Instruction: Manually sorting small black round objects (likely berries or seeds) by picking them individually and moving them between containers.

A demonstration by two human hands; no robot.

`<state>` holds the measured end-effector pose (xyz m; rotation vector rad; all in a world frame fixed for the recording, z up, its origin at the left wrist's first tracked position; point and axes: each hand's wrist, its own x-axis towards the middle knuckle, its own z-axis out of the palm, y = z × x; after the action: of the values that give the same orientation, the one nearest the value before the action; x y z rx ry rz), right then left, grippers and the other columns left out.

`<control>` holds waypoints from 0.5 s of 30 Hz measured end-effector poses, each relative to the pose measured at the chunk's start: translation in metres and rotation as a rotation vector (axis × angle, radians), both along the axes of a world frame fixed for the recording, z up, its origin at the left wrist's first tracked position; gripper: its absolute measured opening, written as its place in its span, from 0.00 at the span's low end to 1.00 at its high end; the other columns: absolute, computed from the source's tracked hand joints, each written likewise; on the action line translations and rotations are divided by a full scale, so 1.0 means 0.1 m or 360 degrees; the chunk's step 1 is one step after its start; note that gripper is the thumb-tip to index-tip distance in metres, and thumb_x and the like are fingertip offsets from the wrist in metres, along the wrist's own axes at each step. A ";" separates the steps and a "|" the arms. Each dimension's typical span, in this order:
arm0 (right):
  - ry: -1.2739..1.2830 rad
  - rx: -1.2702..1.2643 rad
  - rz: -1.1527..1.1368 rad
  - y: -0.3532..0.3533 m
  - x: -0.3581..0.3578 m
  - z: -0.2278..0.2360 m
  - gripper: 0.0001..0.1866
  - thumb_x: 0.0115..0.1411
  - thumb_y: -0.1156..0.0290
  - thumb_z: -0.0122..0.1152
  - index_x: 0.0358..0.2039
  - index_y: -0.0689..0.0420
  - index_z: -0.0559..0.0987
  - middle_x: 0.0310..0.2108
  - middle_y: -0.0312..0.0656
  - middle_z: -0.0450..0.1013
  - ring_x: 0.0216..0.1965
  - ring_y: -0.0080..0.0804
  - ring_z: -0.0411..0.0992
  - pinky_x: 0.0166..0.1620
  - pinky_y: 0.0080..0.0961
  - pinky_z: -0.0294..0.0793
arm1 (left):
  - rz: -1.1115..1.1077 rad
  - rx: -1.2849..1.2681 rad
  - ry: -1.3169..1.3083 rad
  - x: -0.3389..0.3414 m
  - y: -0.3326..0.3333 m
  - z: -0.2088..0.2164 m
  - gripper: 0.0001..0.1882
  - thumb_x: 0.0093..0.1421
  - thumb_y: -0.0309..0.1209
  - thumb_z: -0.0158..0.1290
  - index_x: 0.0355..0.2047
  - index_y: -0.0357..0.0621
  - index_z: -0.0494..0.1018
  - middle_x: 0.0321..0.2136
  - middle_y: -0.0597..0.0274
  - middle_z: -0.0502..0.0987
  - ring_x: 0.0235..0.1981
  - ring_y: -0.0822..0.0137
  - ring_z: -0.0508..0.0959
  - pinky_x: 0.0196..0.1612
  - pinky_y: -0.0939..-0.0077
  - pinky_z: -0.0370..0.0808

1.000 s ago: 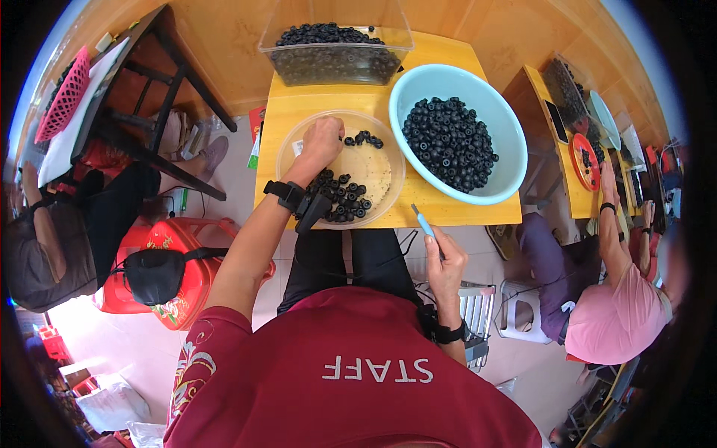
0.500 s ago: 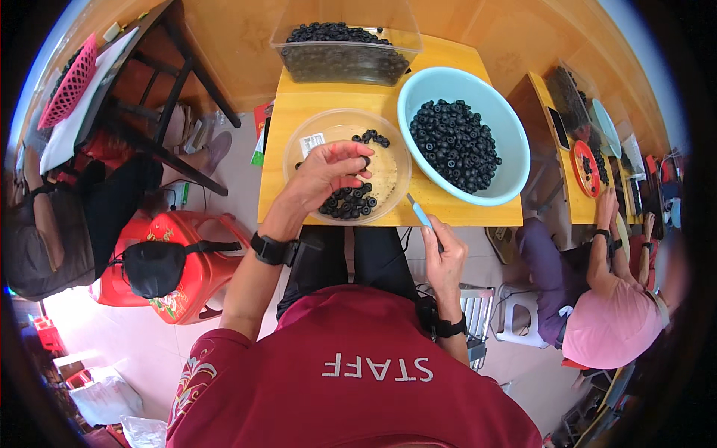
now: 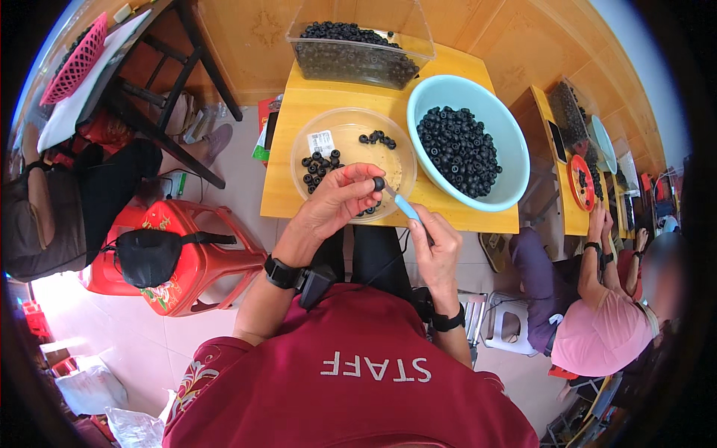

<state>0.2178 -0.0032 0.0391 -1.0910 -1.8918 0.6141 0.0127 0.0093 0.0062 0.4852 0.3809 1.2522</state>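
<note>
My left hand [image 3: 336, 203] pinches a small round black part [image 3: 379, 183] between thumb and fingers, over the near side of a clear round dish [image 3: 355, 123]. In my right hand [image 3: 436, 250] is a thin-bladed knife with a light blue handle [image 3: 406, 207]. The knife's tip meets the black part or lies very close to it; exact contact is too small to tell. Inside the dish lie several loose black ring-shaped parts [image 3: 320, 166], a small group of others [image 3: 377, 139] and a white label [image 3: 321, 142]. My left hand hides some near-side parts.
A light blue basin [image 3: 515, 138] full of black parts stands right of the dish on the yellow table [image 3: 463, 216]. Behind is a clear box [image 3: 355, 71] of the same parts. A red stool [image 3: 216, 257] is at left; co-workers sit on both sides, one in pink [image 3: 601, 332].
My left hand has moved down and right with a black part. The knife in my right hand has come up and left to meet it. The view has shifted slightly.
</note>
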 end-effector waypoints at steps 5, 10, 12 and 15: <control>-0.0043 0.0035 0.0042 0.01 -0.05 0.05 0.09 0.55 0.76 0.61 0.38 0.58 0.79 0.20 0.42 0.70 0.16 0.29 0.65 0.20 0.25 0.64 | 0.0008 -0.0027 0.0015 0.04 0.00 0.01 0.11 0.59 0.24 0.54 0.43 0.38 0.73 0.35 0.62 0.77 0.34 0.73 0.77 0.39 0.81 0.76; -0.0132 0.0089 0.0074 0.04 -0.04 0.03 0.08 0.55 0.75 0.61 0.37 0.58 0.79 0.19 0.43 0.69 0.16 0.35 0.66 0.20 0.28 0.64 | 0.0027 -0.0034 -0.0011 0.06 -0.01 0.02 0.10 0.59 0.24 0.54 0.41 0.38 0.71 0.33 0.61 0.76 0.33 0.72 0.77 0.39 0.81 0.76; -0.0148 0.0096 0.0073 0.04 -0.04 0.03 0.08 0.55 0.75 0.61 0.36 0.58 0.79 0.19 0.43 0.69 0.16 0.36 0.66 0.20 0.28 0.64 | 0.0018 -0.0028 -0.0014 0.05 -0.01 0.01 0.09 0.58 0.24 0.54 0.40 0.38 0.71 0.33 0.61 0.76 0.33 0.71 0.77 0.39 0.81 0.76; -0.0156 0.0105 0.0063 0.04 -0.04 0.01 0.08 0.54 0.75 0.61 0.37 0.58 0.79 0.19 0.43 0.68 0.16 0.36 0.67 0.20 0.29 0.65 | 0.0012 -0.0033 -0.0012 0.05 -0.02 -0.01 0.09 0.58 0.25 0.55 0.39 0.38 0.71 0.32 0.60 0.76 0.33 0.71 0.78 0.39 0.81 0.77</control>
<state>0.2143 0.0008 0.0404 -1.0606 -2.0081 0.5248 0.0175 0.0077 0.0053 0.4614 0.3893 1.2557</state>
